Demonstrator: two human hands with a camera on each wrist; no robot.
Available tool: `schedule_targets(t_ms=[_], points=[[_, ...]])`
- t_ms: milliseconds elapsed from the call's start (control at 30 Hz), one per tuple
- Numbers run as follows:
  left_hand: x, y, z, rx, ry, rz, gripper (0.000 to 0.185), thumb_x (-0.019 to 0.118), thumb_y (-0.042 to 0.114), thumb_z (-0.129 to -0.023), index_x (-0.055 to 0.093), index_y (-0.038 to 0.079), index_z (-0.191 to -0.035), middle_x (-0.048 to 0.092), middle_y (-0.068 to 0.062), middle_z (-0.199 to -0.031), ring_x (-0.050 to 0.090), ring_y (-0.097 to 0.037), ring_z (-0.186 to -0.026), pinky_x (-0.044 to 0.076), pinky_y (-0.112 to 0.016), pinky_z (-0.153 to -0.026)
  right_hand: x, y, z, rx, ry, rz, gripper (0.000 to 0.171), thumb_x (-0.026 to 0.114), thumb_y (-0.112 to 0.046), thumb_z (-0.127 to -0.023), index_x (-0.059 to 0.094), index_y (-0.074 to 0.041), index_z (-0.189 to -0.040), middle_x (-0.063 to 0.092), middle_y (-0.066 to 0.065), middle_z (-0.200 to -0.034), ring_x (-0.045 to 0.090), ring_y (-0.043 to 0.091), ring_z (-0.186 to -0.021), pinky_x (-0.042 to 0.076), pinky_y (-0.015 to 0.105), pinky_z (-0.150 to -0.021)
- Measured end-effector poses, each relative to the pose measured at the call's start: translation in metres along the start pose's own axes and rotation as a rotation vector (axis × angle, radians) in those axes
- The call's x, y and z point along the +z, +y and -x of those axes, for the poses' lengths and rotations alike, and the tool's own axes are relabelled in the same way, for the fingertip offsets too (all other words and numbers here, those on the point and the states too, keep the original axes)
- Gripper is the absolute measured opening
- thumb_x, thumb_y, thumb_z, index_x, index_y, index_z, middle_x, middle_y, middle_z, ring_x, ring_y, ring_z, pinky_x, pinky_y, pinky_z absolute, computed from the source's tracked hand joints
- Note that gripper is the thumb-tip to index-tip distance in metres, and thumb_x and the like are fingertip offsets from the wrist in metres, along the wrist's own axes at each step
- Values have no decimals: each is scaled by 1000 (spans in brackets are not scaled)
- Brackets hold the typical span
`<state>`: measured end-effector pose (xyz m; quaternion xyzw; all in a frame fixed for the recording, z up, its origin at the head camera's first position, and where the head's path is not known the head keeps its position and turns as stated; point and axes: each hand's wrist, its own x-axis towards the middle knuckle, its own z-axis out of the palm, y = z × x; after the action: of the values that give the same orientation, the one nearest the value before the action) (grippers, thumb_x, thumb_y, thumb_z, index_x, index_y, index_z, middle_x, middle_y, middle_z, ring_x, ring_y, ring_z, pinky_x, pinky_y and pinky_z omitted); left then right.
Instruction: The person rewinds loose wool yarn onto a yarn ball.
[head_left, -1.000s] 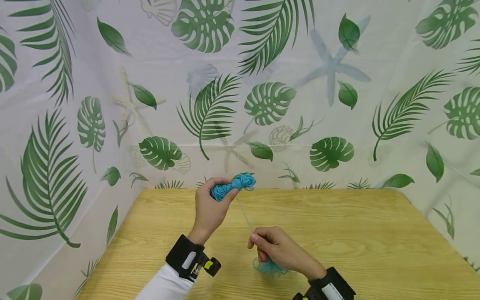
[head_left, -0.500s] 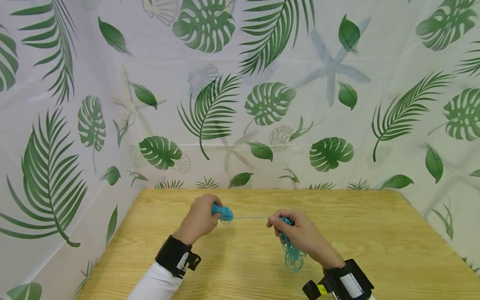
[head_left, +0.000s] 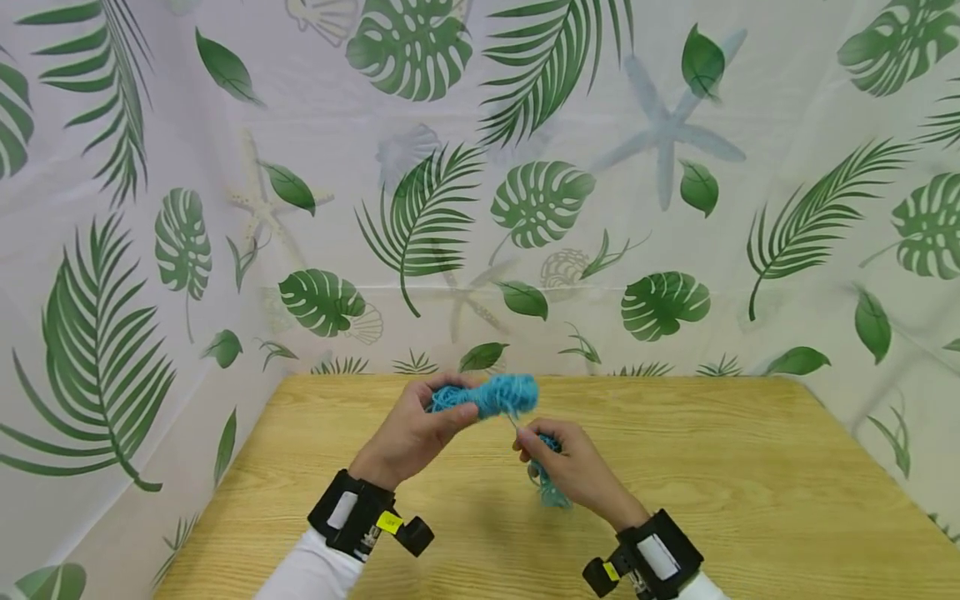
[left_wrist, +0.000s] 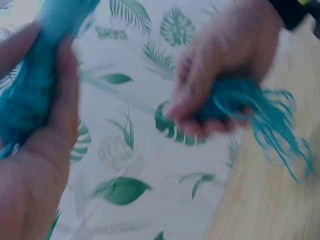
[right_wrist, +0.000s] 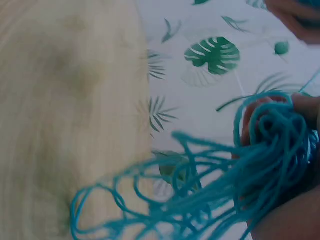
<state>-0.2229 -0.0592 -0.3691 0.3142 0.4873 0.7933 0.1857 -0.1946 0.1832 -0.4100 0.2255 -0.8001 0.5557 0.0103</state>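
Note:
My left hand (head_left: pixel 408 429) grips one end of a blue yarn bundle (head_left: pixel 498 395), thumb on the near side and fingers behind. The bundle is held above the table, its wound far end pointing right. A short strand runs from it down to my right hand (head_left: pixel 573 467), whose thumb and fingers pinch it. Loose yarn (head_left: pixel 553 492) is gathered in that right palm too. Long loops (right_wrist: pixel 180 180) trail out of the palm in the right wrist view. In the left wrist view the held bundle (left_wrist: pixel 30 90) is blurred, with thumb and fingers on both sides.
A wooden table (head_left: pixel 720 467) lies under both hands. Behind it hangs a white leaf-print cloth (head_left: pixel 540 108), which also covers the left side. Black wrist straps with small cameras (head_left: pixel 416 536) are worn on both arms.
Since half a second ago the left hand has turned, and the bundle now points right, nearer the right hand. The strand between them is shorter. The right hand has shifted slightly left.

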Motion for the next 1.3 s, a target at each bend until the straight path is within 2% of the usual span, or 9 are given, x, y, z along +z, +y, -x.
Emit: schedule_targets(t_ms=[133, 267, 400, 500, 667, 800, 933, 1033, 1300], points=[[10, -8, -12, 124, 354, -151, 23, 78, 7, -90, 69, 4, -111, 58, -10, -111, 61, -17, -96, 55, -24, -83, 13, -7, 8, -6, -129, 42, 32, 46, -21, -110, 70, -3, -97, 65, 8, -83, 57, 12, -65, 52, 28, -61], [9, -23, -14, 252, 543, -704, 21, 77, 0, -88, 70, -2, -108, 65, -13, -107, 65, -22, -94, 56, -30, -80, 14, -17, 13, 18, -147, 71, 30, 49, -25, -109, 71, -6, -100, 64, 6, -79, 53, 10, -60, 49, 27, -57], [6, -33, -9, 345, 473, -1200, 19, 77, -5, -87, 69, 0, -103, 65, -13, -106, 66, -28, -100, 57, -38, -85, 5, -28, 12, 29, -73, 104, 25, 57, -26, -106, 72, -6, -101, 64, 7, -78, 56, 14, -60, 51, 28, -56], [9, -31, -4, 234, 253, -1309, 18, 77, -6, -87, 69, 2, -101, 64, -9, -103, 66, -25, -96, 57, -36, -82, -5, -33, 8, 27, 31, 149, 23, 63, -25, -103, 74, -5, -103, 68, 8, -86, 63, 17, -71, 54, 29, -65], [16, -14, 0, -102, -183, -1050, 14, 80, 6, -88, 74, 9, -100, 69, 0, -99, 61, -12, -88, 52, -27, -78, -21, -30, -1, -9, 132, 170, 18, 68, -23, -100, 74, -7, -106, 71, 5, -99, 68, 15, -86, 57, 30, -77], [16, -1, 0, -183, -298, -616, 17, 79, 10, -89, 75, 7, -105, 70, -3, -101, 60, -12, -85, 52, -25, -76, -26, -22, -3, -52, 56, 95, 14, 67, -17, -100, 73, -6, -105, 70, 9, -99, 65, 18, -84, 56, 30, -76], [13, 3, 1, -156, -198, -175, 17, 75, 8, -93, 72, 8, -109, 66, -6, -106, 61, -14, -90, 54, -25, -82, -23, -15, 2, -58, -48, -16, 14, 63, -10, -101, 71, 1, -108, 69, 13, -100, 65, 17, -85, 55, 29, -77], [13, 0, 0, -111, -38, 12, 15, 72, 7, -95, 72, 11, -109, 64, -5, -106, 64, -13, -94, 55, -26, -89, -17, -11, 5, -63, -99, -42, 18, 58, -10, -104, 69, 3, -108, 68, 12, -95, 62, 13, -80, 55, 27, -73], [23, -14, -8, 7, 411, -32, 19, 66, -6, -95, 69, -2, -113, 61, -11, -116, 66, -18, -99, 56, -33, -93, -6, -12, 9, 57, -158, -117, 26, 54, -25, -107, 66, -3, -103, 59, 8, -80, 50, 10, -61, 47, 24, -56]])
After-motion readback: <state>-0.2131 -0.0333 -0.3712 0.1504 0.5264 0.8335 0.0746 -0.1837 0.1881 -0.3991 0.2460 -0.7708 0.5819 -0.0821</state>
